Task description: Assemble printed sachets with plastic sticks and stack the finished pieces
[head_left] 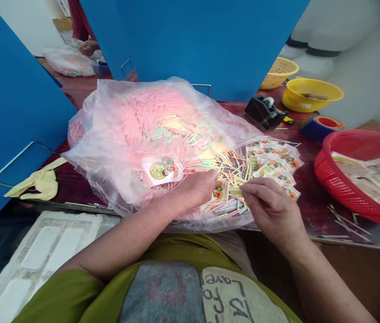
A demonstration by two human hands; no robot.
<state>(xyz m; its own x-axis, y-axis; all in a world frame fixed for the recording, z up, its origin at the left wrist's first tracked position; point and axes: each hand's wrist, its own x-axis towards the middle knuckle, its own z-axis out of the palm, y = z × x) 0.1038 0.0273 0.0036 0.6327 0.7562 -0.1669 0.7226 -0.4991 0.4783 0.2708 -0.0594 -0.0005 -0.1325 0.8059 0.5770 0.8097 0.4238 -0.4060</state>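
Note:
My left hand [200, 187] is closed on a small printed packet [221, 192], its fingers partly hidden behind the hand. Close beside it, my right hand [274, 208] pinches a few pale yellow sticks [235, 191], their tips pointing at the packet. Both hands are over the front of a big clear plastic bag [89, 134] lying open on the table. Inside it is a heap of thin pastel sticks [131, 114], mostly pink, with green and yellow ones too. Another printed packet [165, 171] lies on the bag, left of my left hand.
Several printed packets [274, 163] lie fanned out right of the bag. Farther right stands a red basket [344, 179] with more packets. Behind are a black tape dispenser [264, 114] and a yellow basket [306, 105]. A yellow glove [42, 184] lies left; blue panels [190, 40] stand behind.

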